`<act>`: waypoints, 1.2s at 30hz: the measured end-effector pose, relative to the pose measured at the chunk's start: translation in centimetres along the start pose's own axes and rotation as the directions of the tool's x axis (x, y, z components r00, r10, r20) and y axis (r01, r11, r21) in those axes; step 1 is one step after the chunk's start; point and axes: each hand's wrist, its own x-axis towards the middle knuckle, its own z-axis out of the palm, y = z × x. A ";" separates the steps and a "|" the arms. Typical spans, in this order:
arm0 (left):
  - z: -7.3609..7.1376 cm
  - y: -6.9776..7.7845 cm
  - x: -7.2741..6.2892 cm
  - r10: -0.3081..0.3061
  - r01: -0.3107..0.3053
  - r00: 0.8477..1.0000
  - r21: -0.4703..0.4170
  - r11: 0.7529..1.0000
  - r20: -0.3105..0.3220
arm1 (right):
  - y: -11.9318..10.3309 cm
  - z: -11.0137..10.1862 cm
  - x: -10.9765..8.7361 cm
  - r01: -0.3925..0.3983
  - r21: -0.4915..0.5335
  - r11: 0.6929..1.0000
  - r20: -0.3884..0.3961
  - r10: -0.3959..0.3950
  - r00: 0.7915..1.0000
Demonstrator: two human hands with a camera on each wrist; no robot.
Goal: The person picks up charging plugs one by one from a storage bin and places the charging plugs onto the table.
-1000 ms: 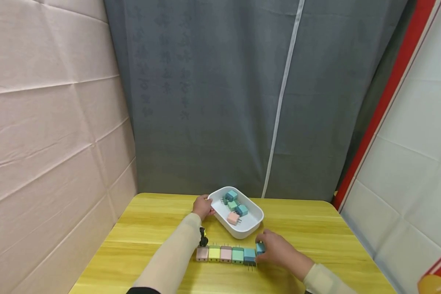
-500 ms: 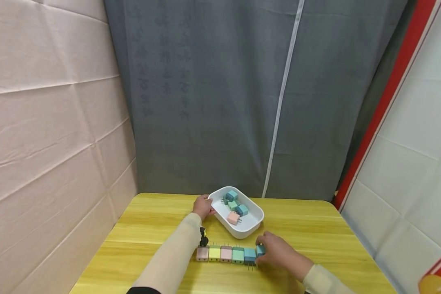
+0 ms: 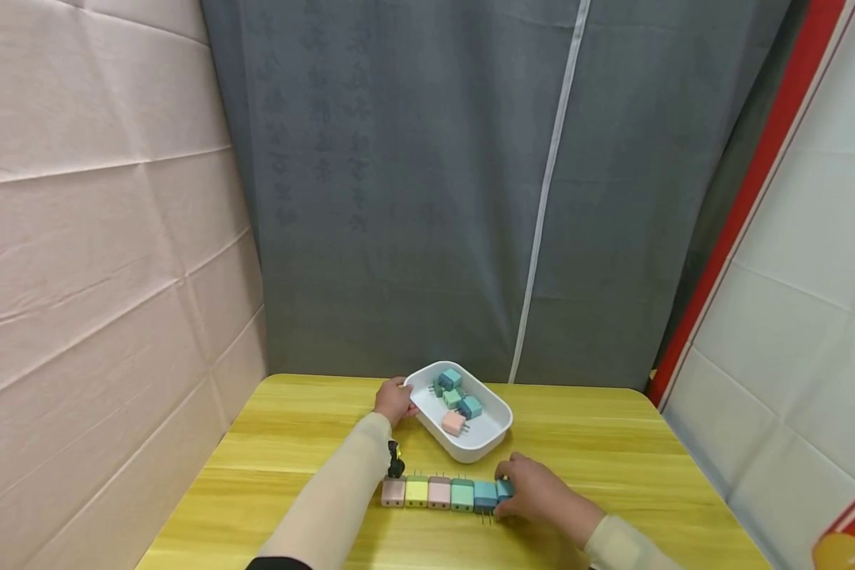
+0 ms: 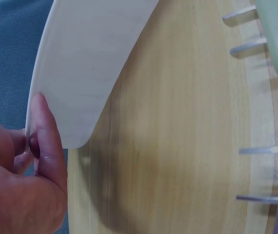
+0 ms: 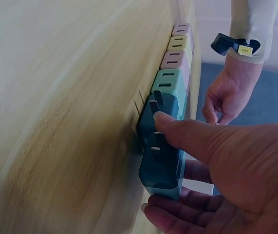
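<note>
At the tray's left end, my left hand (image 3: 393, 401) pinches the rim of a white plastic tray (image 3: 470, 454); the left wrist view shows the thumb and fingers on either side of that rim. My right hand (image 3: 541, 492) holds a blue two-prong plug adapter (image 5: 160, 170) between thumb and fingers at the right end of a row on the table. It sits against another blue adapter (image 3: 485, 496), whose prongs point toward me. Further left stand a green adapter (image 3: 462, 495), a pink one (image 3: 438, 493), a yellow one (image 3: 416, 492) and a mauve-pink one (image 3: 393, 492), prongs facing away.
Inside the tray lie several loose adapters, among them a pink one (image 3: 454, 423) and a blue one (image 3: 470, 408). The wooden table (image 3: 634, 475) meets a grey curtain (image 3: 399, 237) at the back. Light cloth walls (image 3: 114, 277) flank both sides.
My right hand has shifted slightly left and toward me, bringing the blue adapter up against its neighbour and closer in line with the row. The left hand and tray stay in place.
</note>
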 end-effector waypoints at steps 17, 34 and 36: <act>0.0 -0.1 0.1 0.012 -0.012 1.000 -0.025 1.000 0.008 | 0.2 0.6 0.2 -0.048 0.009 0.999 0.039 0.048 0.998; 0.1 -0.3 0.3 0.016 -0.016 1.000 -0.015 1.000 0.002 | 0.2 1.2 0.5 -0.072 -0.001 0.997 0.057 0.072 0.996; 0.0 -0.3 0.4 0.018 -0.018 1.000 -0.018 1.000 0.004 | 0.2 1.2 0.5 -0.066 0.000 0.998 0.057 0.066 0.996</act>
